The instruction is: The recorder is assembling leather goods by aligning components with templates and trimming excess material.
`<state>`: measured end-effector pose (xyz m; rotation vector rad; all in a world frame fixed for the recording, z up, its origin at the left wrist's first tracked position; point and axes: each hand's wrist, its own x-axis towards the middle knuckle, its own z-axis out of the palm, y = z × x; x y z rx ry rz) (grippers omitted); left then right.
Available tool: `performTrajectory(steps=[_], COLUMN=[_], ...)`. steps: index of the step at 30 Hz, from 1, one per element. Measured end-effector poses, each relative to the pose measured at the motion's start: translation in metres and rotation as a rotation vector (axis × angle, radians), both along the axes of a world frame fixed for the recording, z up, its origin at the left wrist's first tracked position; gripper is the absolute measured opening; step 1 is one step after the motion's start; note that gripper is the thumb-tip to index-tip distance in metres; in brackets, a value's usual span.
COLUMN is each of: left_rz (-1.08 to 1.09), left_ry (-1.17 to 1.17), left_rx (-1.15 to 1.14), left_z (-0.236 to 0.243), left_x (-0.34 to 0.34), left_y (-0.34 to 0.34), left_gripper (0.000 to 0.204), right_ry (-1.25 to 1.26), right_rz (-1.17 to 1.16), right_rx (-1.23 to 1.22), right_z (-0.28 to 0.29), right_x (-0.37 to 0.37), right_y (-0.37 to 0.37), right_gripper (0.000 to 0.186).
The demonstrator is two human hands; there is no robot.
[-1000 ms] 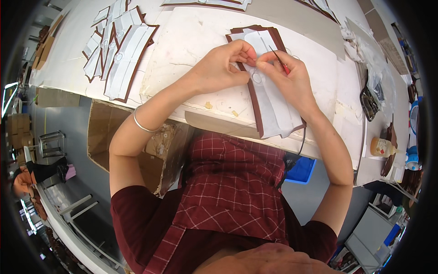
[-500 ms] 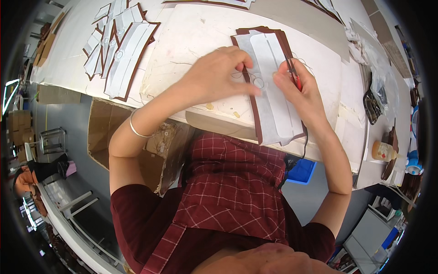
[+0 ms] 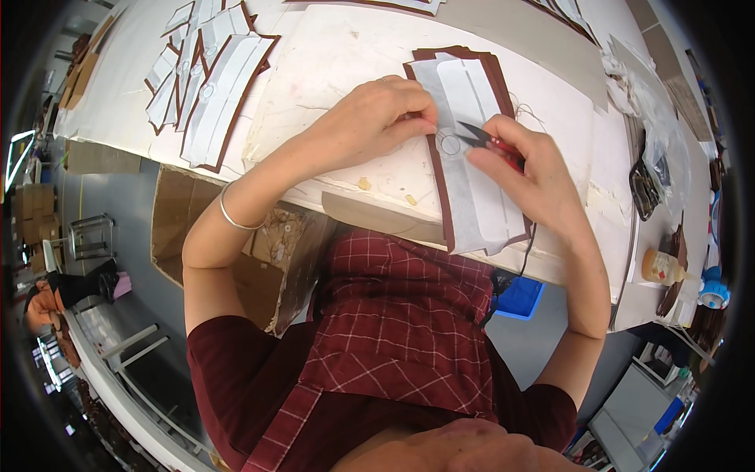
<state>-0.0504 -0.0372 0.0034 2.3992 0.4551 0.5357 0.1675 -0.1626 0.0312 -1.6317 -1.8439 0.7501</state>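
A stack of brown pieces (image 3: pixel 497 82) lies on the worktable, topped by a pale white lining with a long slot line and a small circle outline. My right hand (image 3: pixel 535 165) grips red-handled thread snips (image 3: pixel 475 134), the dark blades pointing left just over the circle. At the stack's left edge, level with the circle, my left hand (image 3: pixel 381 118) is closed in a pinch, thumb against fingertips. Whatever lies between those fingertips is too small to make out.
More white-lined brown pieces (image 3: pixel 228 71) overlap in a pile at the far left. Loose threads (image 3: pixel 528 114) lie right of the stack. A cardboard box (image 3: pixel 185 208) stands below the table edge, and a blue bin (image 3: pixel 521 297) sits below. A bottle of amber liquid (image 3: pixel 661 266) is at right.
My left hand has gone from spread fingers over the circle to a pinch at the stack's edge. In my right hand the snips have swung from pointing away to pointing left.
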Motion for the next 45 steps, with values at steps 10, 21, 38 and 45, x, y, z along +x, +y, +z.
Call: performTrajectory(steps=[10,21,38,45], left_rz=[0.012,0.025,0.904,0.752], left_ry=[-0.04,-0.066,0.677,0.245], left_rx=[0.07,0.148,0.328,0.227], left_z=[-0.001,-0.004,0.046,0.021], left_x=[0.001,0.004,-0.179,-0.145], left_y=[-0.006,-0.008,-0.061,-0.112], left_gripper=[0.01,0.009,0.02,0.015], right_ry=[-0.48,-0.513,0.093,0.447], right_rz=[0.086,0.096,-0.29,-0.538], right_rx=[0.125,0.172,0.109,0.15], right_z=[0.009,0.007,0.013,-0.028], right_x=[-0.011,-0.015,0.069,0.051], right_y=[0.014,0.021,-0.088,-0.107], right_gripper=[0.028,0.025,0.017,0.018])
